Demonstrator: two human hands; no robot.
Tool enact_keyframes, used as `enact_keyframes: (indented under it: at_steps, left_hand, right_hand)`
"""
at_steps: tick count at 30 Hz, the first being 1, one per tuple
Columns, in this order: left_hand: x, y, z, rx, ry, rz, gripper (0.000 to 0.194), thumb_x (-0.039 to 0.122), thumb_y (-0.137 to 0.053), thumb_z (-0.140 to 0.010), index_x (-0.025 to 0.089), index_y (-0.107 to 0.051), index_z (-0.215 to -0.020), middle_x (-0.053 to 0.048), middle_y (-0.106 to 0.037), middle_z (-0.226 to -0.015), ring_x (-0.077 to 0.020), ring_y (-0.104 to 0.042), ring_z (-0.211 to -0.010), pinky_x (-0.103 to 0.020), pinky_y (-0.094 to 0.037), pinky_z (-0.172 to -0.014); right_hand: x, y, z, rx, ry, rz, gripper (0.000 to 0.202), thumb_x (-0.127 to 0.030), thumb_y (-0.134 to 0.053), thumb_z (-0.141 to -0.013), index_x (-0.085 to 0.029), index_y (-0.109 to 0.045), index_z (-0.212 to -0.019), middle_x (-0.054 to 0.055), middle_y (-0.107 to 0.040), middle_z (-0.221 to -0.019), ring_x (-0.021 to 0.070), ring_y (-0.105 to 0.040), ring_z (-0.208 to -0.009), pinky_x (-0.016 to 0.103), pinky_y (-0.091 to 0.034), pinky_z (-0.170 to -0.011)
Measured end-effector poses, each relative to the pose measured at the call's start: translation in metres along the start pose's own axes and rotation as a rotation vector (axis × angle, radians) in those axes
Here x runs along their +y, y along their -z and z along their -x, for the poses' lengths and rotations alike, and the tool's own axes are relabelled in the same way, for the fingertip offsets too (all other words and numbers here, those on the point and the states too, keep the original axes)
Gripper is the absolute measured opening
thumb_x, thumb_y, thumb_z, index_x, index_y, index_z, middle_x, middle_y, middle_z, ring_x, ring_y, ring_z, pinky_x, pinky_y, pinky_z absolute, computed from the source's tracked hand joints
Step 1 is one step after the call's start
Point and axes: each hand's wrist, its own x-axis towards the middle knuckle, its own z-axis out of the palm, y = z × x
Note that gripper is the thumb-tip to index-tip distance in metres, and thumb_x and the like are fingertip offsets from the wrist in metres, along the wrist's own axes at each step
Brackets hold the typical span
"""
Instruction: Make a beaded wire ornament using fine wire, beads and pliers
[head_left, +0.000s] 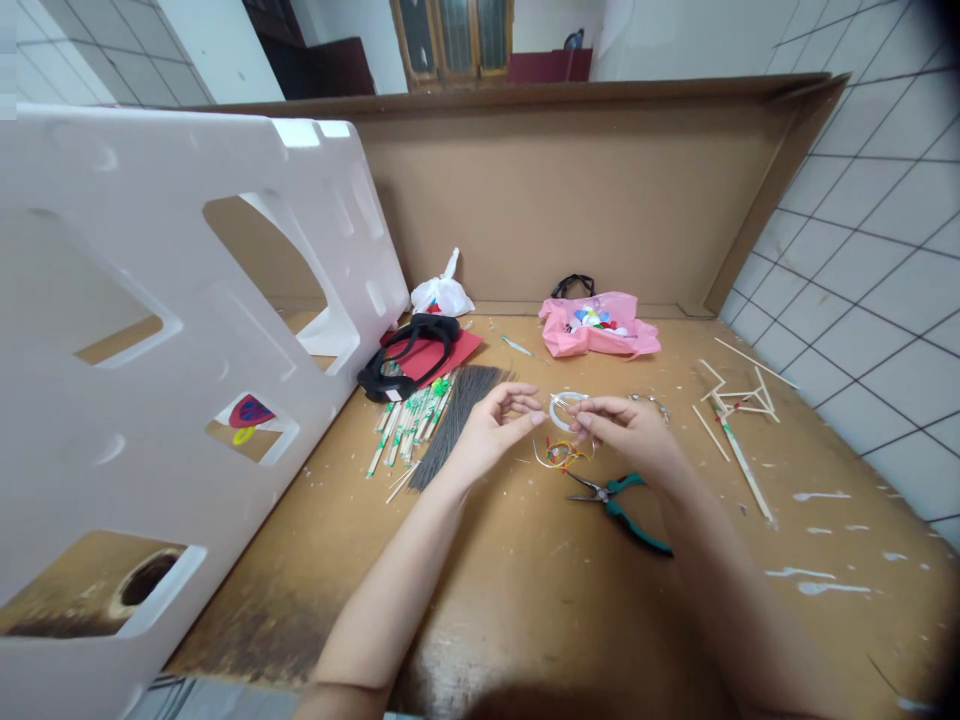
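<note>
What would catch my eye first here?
Probably the big white panel with openings, filling the left side. Then the left hand and right hand, close together in the middle, with teal-handled pliers on the table below. Farther back, a bright pink bag stands out.

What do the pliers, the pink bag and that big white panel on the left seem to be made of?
Pliers: dark, dull-sheened metal at the jaws; teal-and-black grips, probably plastic or rubber.
Pink bag: likely thin plastic film, judging by its soft, crumpled folds.
White panel: looks like smooth molded plastic, with glossy highlights and rounded cutout edges.
</note>
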Motion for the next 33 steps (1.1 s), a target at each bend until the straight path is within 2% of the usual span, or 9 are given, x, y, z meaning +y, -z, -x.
enact_keyframes:
  at_steps: [3,6,9,12,15,20,24,30,33]
  left_hand:
    - [-0.001,-0.001,0.001,-0.047,0.006,-0.011,0.028,0.029,-0.072,-0.069,0.014,-0.062,-0.09,-0.002,-0.063,-0.077,-0.0092,-0.056,-0.07,-0.021,-0.042,-0.063]
    - [-0.003,-0.004,0.002,-0.045,0.026,-0.04,0.021,0.032,-0.069,-0.071,0.013,-0.062,-0.08,0.002,-0.059,-0.062,-0.0066,-0.05,-0.056,-0.02,-0.038,-0.055]
    - [-0.004,-0.005,0.002,-0.005,0.012,-0.057,0.021,0.033,-0.066,-0.075,0.014,-0.06,-0.081,0.002,-0.059,-0.058,-0.0068,-0.05,-0.054,-0.02,-0.038,-0.055]
    - [-0.004,-0.005,0.002,0.03,0.009,-0.005,0.022,0.035,-0.064,-0.076,0.015,-0.057,-0.082,0.002,-0.061,-0.057,-0.0073,-0.052,-0.053,-0.02,-0.039,-0.056]
    - [-0.004,-0.004,0.001,0.047,0.024,0.057,0.023,0.035,-0.065,-0.075,0.015,-0.056,-0.082,0.002,-0.063,-0.057,-0.0073,-0.053,-0.052,-0.02,-0.04,-0.055]
    - [-0.001,-0.002,0.0,-0.025,0.072,0.114,0.029,0.034,-0.072,-0.068,0.014,-0.058,-0.085,-0.001,-0.064,-0.067,-0.0101,-0.058,-0.061,-0.021,-0.044,-0.056]
    - [0.0,0.001,-0.001,-0.002,0.034,0.053,0.027,0.033,-0.072,-0.067,0.014,-0.062,-0.082,0.001,-0.059,-0.067,-0.0074,-0.053,-0.057,-0.02,-0.043,-0.053]
    - [0.0,-0.001,0.0,-0.008,0.036,-0.006,0.024,0.035,-0.069,-0.07,0.013,-0.061,-0.076,0.003,-0.055,-0.06,-0.0056,-0.046,-0.052,-0.019,-0.038,-0.05]
    - [0.004,-0.002,0.002,-0.013,0.046,-0.028,0.025,0.038,-0.065,-0.074,0.013,-0.059,-0.078,0.002,-0.056,-0.063,-0.0053,-0.047,-0.05,-0.019,-0.038,-0.049]
  right_hand:
    - [-0.002,-0.004,0.001,-0.078,-0.033,0.03,0.024,-0.037,-0.068,-0.068,-0.018,-0.069,-0.082,0.004,-0.069,-0.072,0.0156,-0.064,-0.062,0.031,-0.052,-0.061]
    - [-0.001,-0.006,0.001,-0.081,-0.04,0.05,0.023,-0.036,-0.07,-0.066,-0.019,-0.07,-0.081,0.003,-0.069,-0.073,0.0156,-0.063,-0.064,0.033,-0.052,-0.064]
    - [0.0,-0.005,-0.001,-0.059,-0.048,-0.002,0.027,-0.036,-0.072,-0.064,-0.02,-0.069,-0.086,0.004,-0.07,-0.078,0.0162,-0.064,-0.067,0.033,-0.053,-0.065]
    - [0.002,-0.002,-0.001,-0.041,-0.027,-0.05,0.037,-0.032,-0.074,-0.062,-0.022,-0.068,-0.096,0.005,-0.07,-0.092,0.018,-0.066,-0.08,0.036,-0.053,-0.074]
    - [0.005,0.001,-0.002,-0.08,-0.055,-0.068,0.036,-0.032,-0.076,-0.061,-0.022,-0.069,-0.094,0.006,-0.071,-0.091,0.0193,-0.066,-0.084,0.038,-0.052,-0.078]
    - [0.006,0.007,-0.003,-0.1,-0.062,-0.052,0.028,-0.039,-0.07,-0.067,-0.02,-0.07,-0.088,0.006,-0.072,-0.081,0.017,-0.066,-0.07,0.032,-0.052,-0.064]
    - [0.003,0.008,-0.004,-0.094,-0.02,-0.017,0.026,-0.04,-0.066,-0.073,-0.019,-0.07,-0.085,0.005,-0.072,-0.079,0.0146,-0.065,-0.066,0.028,-0.05,-0.059]
    - [-0.001,-0.005,0.0,-0.14,-0.08,-0.014,0.028,-0.038,-0.065,-0.072,-0.018,-0.066,-0.091,0.0,-0.066,-0.059,0.0129,-0.062,-0.053,0.027,-0.05,-0.056]
    - [0.0,-0.009,0.001,-0.089,-0.09,-0.049,0.029,-0.041,-0.06,-0.075,-0.018,-0.064,-0.093,-0.002,-0.063,-0.058,0.0108,-0.058,-0.045,0.025,-0.046,-0.048]
